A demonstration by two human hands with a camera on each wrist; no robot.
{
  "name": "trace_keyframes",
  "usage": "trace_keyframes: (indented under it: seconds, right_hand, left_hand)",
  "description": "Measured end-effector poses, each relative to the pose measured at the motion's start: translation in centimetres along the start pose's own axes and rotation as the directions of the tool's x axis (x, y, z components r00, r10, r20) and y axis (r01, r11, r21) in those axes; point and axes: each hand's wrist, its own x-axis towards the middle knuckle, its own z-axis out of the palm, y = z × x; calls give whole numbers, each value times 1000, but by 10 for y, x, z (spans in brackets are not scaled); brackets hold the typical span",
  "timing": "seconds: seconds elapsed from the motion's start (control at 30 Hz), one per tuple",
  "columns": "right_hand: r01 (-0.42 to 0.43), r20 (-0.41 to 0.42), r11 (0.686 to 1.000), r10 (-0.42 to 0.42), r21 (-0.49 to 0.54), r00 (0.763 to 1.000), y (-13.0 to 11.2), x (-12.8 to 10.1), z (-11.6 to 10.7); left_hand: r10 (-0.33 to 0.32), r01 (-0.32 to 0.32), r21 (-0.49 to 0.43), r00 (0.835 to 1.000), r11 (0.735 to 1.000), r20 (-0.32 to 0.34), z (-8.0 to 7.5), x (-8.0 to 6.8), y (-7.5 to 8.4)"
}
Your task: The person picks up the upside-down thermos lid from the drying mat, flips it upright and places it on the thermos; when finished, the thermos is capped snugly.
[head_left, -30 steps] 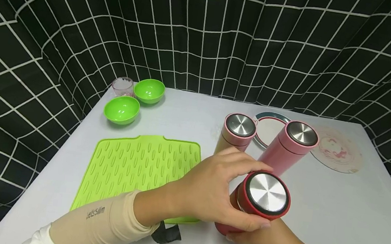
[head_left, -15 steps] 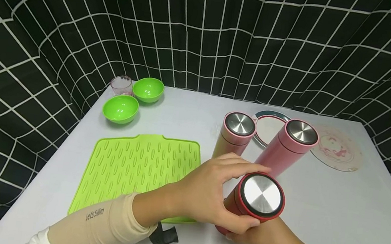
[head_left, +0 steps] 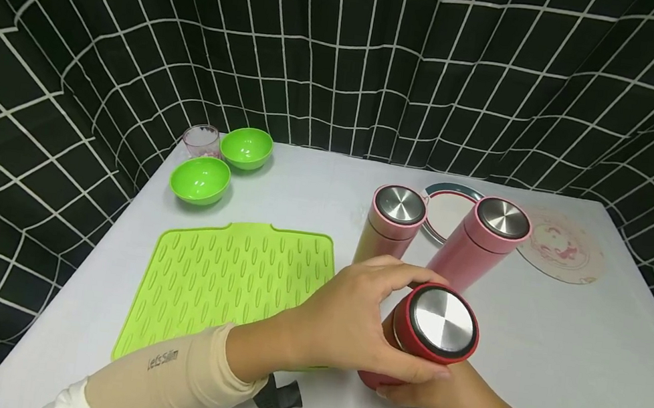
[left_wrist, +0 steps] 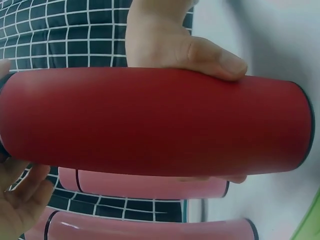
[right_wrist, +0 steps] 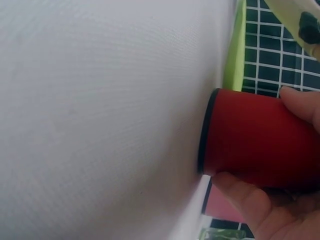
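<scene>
A red thermos flask [head_left: 444, 321] with a shiny steel lid top stands near the front of the table, its top tilted toward the right. My left hand [head_left: 349, 324] curls round its upper end at the lid, thumb on the near side. Lower on the body, my right hand [head_left: 443, 394] grips the flask; the left wrist view shows that thumb along the red body [left_wrist: 150, 122]. In the right wrist view the dark base of the flask [right_wrist: 260, 140] is at the white tabletop, with fingers wrapped round the body. Whether the lid is loose cannot be seen.
Two pink flasks, one shorter [head_left: 391, 225] and one taller [head_left: 483, 242], stand just behind. Beyond them lie a rimmed plate [head_left: 442, 212] and a patterned disc [head_left: 564, 248]. A green mat [head_left: 233, 281] lies left, with green bowls [head_left: 200, 180] and a glass [head_left: 201, 140] behind.
The red flask's top shifts slightly left, then back right a little, with my left hand moving round the lid. My right hand keeps its grip on the body.
</scene>
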Motion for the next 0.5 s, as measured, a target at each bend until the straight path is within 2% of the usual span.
trace_keyframes:
  seconds: [0.1, 0.23, 0.37, 0.5]
  right_hand:
    - [17, -4, 1000, -17, 26, 1000, 0, 1, 0]
    - [34, 2, 997, -34, 67, 999, 0, 3, 1]
    - [50, 6, 997, -50, 61, 999, -1, 4, 0]
    - [81, 19, 995, -83, 65, 996, 0, 5, 0]
  left_hand:
    - [13, -12, -78, 1000, 997, 18, -1, 0, -3]
    - [47, -47, -139, 999, 989, -4, -1, 0, -7]
    - [81, -83, -117, 997, 990, -17, -2, 0, -9]
    - [61, -57, -113, 997, 992, 40, -4, -1, -10]
